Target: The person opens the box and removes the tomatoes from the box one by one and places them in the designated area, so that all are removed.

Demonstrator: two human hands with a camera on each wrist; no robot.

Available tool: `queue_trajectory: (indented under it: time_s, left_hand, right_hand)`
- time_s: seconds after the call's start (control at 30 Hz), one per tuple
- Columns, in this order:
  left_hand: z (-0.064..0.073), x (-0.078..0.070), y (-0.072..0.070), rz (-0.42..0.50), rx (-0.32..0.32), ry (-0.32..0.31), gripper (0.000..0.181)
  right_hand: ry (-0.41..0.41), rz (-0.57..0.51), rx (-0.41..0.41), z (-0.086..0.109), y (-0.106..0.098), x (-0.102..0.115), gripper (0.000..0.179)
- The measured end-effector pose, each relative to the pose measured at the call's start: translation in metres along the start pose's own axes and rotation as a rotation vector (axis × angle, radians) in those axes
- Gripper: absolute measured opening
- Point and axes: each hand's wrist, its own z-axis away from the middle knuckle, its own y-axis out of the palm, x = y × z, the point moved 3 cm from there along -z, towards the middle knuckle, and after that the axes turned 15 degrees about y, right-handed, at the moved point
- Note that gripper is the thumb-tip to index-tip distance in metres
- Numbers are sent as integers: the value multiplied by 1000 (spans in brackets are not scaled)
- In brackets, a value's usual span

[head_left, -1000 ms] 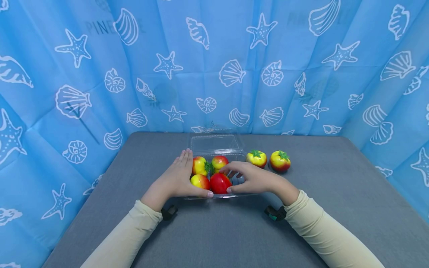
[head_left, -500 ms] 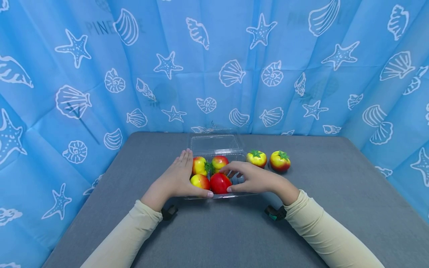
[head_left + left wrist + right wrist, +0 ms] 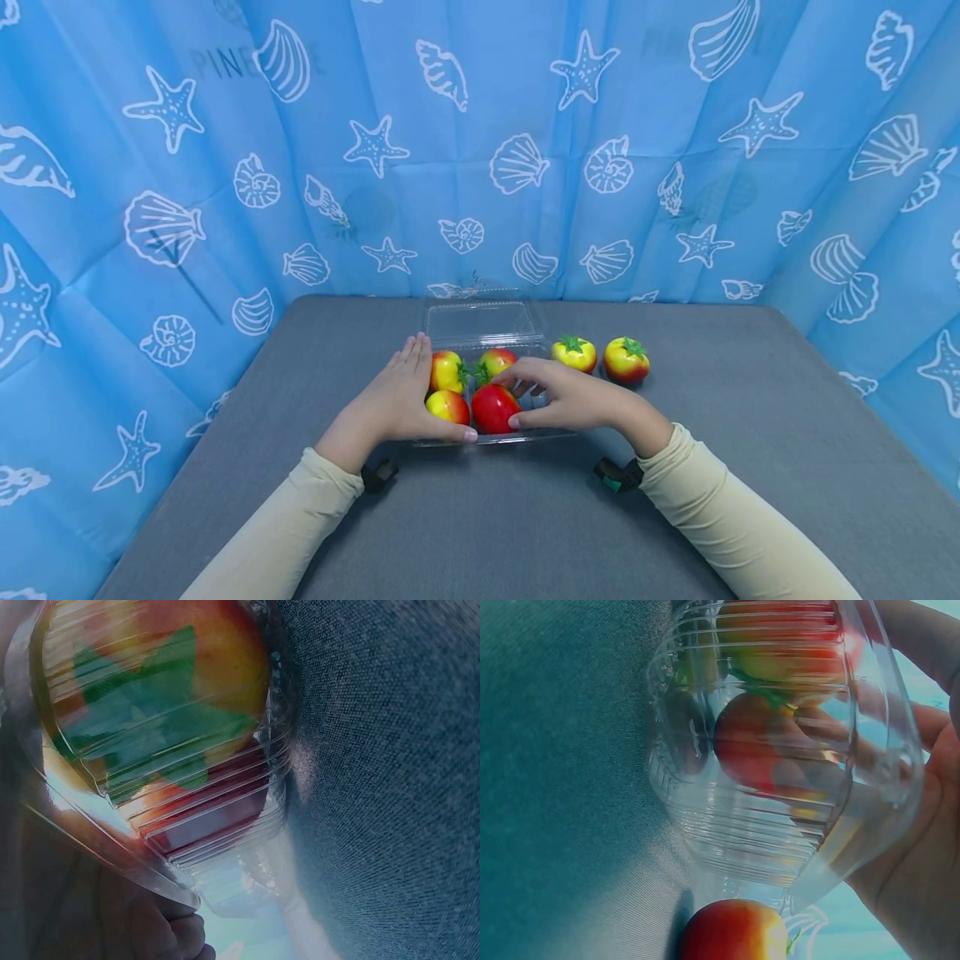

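A clear plastic clamshell box [image 3: 517, 439] lies with its lid raised at the back, holding several red-and-yellow toy tomatoes. My left hand [image 3: 393, 400] rests along the box's left side, fingers straight and thumb stretched along the front rim. Inside at the left are a back tomato [image 3: 447, 371] and a front tomato [image 3: 447, 407]. With curled fingers and thumb, my right hand [image 3: 573, 398] holds a red toy tomato [image 3: 495, 409] at the front middle of the box. Behind it sits another tomato [image 3: 498, 360], its green leaves turned left. The right wrist view shows fingers [image 3: 832, 731] through the plastic.
Two more toy tomatoes, a nearer-the-box one [image 3: 574, 357] and a farther one [image 3: 627, 362], stand on the grey table [image 3: 480, 525] right of the box. A blue shell-print curtain [image 3: 480, 208] hangs behind the table's far edge.
The red tomato and my right hand have shifted very slightly right. The tomato behind has rolled a little to the right, showing its green leaves. My left hand has stayed put.
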Motion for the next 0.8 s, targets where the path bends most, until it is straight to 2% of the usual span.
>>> queue_trajectory:
  time_s: [0.47, 0.8]
  left_hand:
    - [0, 1, 1, 6, -10, -3, 154]
    - [0, 1, 1, 8, -14, -2, 154]
  right_hand:
    - [-22, -62, 7, 3, -3, 1, 53]
    - [-19, -68, -31, 5, -8, 4, 59]
